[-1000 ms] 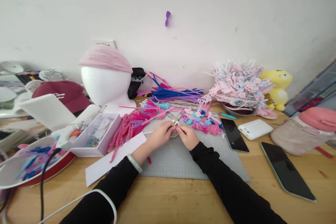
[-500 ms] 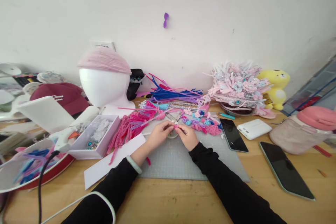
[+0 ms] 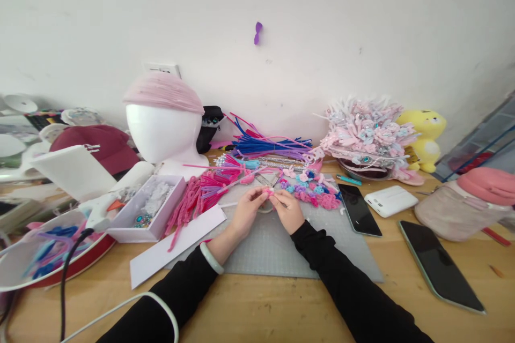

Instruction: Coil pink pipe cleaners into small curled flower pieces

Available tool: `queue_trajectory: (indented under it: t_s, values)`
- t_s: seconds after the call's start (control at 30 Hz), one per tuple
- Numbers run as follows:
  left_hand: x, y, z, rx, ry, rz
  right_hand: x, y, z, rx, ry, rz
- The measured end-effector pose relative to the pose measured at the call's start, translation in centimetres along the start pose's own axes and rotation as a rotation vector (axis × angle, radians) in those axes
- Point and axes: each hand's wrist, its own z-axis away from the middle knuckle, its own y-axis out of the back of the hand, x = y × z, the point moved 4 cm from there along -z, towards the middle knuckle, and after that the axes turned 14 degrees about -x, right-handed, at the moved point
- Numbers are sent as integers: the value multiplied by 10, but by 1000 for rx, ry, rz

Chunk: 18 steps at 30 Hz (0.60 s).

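Over the grey cutting mat (image 3: 277, 257), my left hand (image 3: 248, 209) and my right hand (image 3: 288, 210) meet fingertip to fingertip. Both pinch a small pink pipe cleaner piece (image 3: 269, 191), mostly covered by the fingers. Just beyond it lie scissors (image 3: 266, 181), their blades apart; part of them is hidden behind my hands. To the right sits a cluster of small pink, blue and purple pipe cleaner flowers (image 3: 311, 190). On the left are bundles of pink and purple pipe cleaners (image 3: 197, 193).
A white foam head (image 3: 163, 134), a lilac box (image 3: 139, 225), a glue gun (image 3: 98, 211) and a white paper strip (image 3: 177, 249) stand left. Blue pipe cleaners (image 3: 269, 146) lie by the wall. Right are a decorated pink headpiece (image 3: 366, 134), two phones (image 3: 358, 209), a power bank (image 3: 391, 199) and a pouch (image 3: 446, 214).
The view has shifted slightly. My left wrist has moved a little to the right and down, and the fingers have shifted slightly on the pink piece, which both hands still pinch.
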Motion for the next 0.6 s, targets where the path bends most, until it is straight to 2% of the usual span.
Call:
queue_trajectory:
  t_s: [0.1, 0.2, 0.3, 0.43, 0.6]
  values:
    - [0, 0, 0, -1, -9, 24, 4, -5, 0, -20, -89, -78]
    - [0, -1, 0, -16, -11, -3, 14, -9, 1, 16, -241, -318]
    - [0, -2, 1, -25, -11, -66, 17, -11, 2, 63, -268, -473]
    - [0, -1, 1, -42, -10, -92, 13, -11, 3, 45, -224, -403]
    - [1, 2, 0, -28, -5, -117, 4, -5, 4, 33, -126, -94]
